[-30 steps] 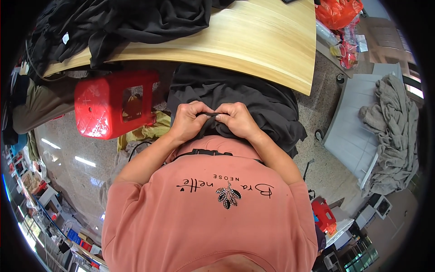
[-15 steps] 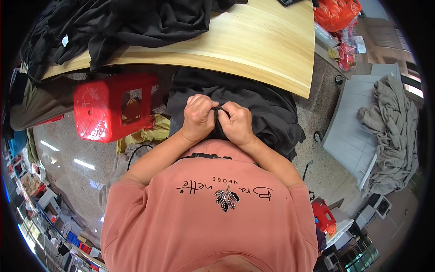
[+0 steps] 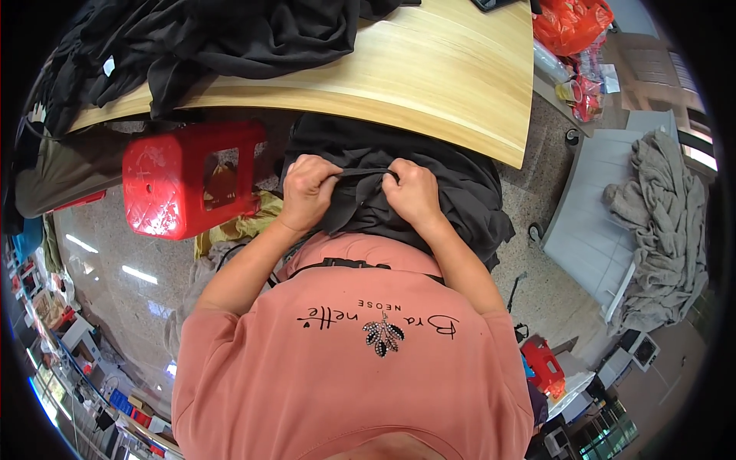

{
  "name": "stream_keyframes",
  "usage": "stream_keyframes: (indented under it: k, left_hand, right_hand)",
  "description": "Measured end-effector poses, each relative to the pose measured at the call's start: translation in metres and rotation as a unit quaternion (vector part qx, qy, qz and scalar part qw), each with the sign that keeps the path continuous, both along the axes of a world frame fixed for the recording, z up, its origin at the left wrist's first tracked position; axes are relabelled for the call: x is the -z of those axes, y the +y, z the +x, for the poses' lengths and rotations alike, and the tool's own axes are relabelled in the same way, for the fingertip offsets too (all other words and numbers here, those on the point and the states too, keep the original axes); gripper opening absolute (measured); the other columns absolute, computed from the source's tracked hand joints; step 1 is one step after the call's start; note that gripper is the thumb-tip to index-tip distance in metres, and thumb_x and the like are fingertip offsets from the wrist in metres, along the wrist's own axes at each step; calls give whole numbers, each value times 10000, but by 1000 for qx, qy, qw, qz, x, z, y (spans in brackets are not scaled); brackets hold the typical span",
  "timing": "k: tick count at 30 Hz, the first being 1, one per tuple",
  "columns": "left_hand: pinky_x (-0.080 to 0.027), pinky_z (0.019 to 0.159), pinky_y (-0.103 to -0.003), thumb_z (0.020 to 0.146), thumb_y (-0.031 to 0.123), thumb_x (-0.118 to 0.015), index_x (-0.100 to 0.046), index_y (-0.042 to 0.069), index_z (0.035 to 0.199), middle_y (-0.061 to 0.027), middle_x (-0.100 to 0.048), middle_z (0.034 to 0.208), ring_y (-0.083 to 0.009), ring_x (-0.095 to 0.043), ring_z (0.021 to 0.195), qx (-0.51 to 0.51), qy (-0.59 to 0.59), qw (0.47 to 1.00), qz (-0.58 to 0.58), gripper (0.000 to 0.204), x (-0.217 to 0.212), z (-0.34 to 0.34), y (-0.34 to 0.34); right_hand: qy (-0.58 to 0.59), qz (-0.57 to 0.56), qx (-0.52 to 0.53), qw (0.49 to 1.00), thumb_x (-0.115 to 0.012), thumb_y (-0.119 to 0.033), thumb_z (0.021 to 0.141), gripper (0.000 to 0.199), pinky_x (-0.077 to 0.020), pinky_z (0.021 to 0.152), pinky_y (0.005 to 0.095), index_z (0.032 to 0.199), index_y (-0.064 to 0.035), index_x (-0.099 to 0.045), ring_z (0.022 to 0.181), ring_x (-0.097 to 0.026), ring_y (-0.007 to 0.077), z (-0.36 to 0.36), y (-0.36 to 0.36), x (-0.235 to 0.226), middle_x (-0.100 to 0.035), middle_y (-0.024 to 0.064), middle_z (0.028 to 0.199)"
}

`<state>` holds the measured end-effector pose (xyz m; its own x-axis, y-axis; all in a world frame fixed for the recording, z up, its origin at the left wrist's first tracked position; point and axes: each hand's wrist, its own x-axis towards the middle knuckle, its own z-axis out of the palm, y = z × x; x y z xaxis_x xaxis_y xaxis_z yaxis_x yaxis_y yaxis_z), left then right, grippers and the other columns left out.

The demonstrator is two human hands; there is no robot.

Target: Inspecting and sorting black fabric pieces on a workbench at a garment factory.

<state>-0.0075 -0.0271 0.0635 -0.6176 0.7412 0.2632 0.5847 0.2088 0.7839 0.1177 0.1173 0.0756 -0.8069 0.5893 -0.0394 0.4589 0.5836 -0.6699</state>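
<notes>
Black fabric lies bunched over my lap, below the table's near edge. My left hand is closed on an edge of it, and my right hand pinches the same edge farther right. Between the two hands a narrow strip of the cloth runs nearly straight. Both hands have their knuckles up, so the fingertips are mostly hidden. More black fabric is heaped on the wooden table at the upper left, with a small white tag on it.
A red plastic stool stands to the left, with yellow cloth beside it on the floor. On the right, a pale wheeled cart carries heaped grey fabric. Beyond the table's right corner is a red plastic bag.
My hands have moved apart, left hand to the left and right hand slightly to the right. The cloth edge, looped between them before, is now stretched out.
</notes>
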Motion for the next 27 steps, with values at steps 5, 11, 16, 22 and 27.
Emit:
stream_keyframes:
  k: [5, 11, 16, 22, 27]
  left_hand:
    - [-440, 633, -352, 689, 67, -607, -581, -11, 734, -138, -584, 727, -304, -553, 707, -38, -171, 981, -85, 93, 16, -6, -6]
    - [-409, 531, -249, 707, 68, -631, -578, -20, 724, -59, -556, 607, -100, -499, 570, -17, -324, 941, -102, 105, 26, -17, -8]
    - [-377, 530, -197, 728, 40, -613, -555, -10, 702, 39, -513, 630, -29, -434, 613, 29, -402, 908, -110, 80, 21, -22, -16]
    - [-344, 528, -186, 735, 39, -582, -534, 13, 700, 57, -484, 645, -26, -408, 603, 35, -506, 861, -43, 65, 20, -18, -11]
    - [-340, 532, -183, 724, 26, -580, -531, 34, 681, 61, -485, 655, -18, -408, 614, 33, -585, 809, -45, 66, 20, -23, -12]
  right_hand:
    - [232, 244, -280, 899, -562, -98, 651, 112, -409, 561, 318, 749, -47, -547, 684, -567, 221, -4, -5, -13, -567, 70, 808]
    - [178, 194, -365, 893, -523, -93, 682, 142, -381, 652, 287, 806, -43, -571, 789, -547, 184, -16, -13, -3, -581, 67, 860]
    - [84, 144, -356, 920, -547, -62, 691, 141, -363, 597, 312, 827, -59, -586, 672, -528, 178, -18, -12, 14, -551, 21, 686]
    - [129, 40, -272, 953, -535, -29, 684, 45, -362, 540, 337, 686, -69, -513, 602, -528, 226, -23, -16, 23, -521, 56, 610]
    - [132, 66, -294, 944, -540, -42, 665, 52, -357, 532, 320, 691, -69, -505, 581, -503, 215, -22, -14, 21, -493, 44, 603]
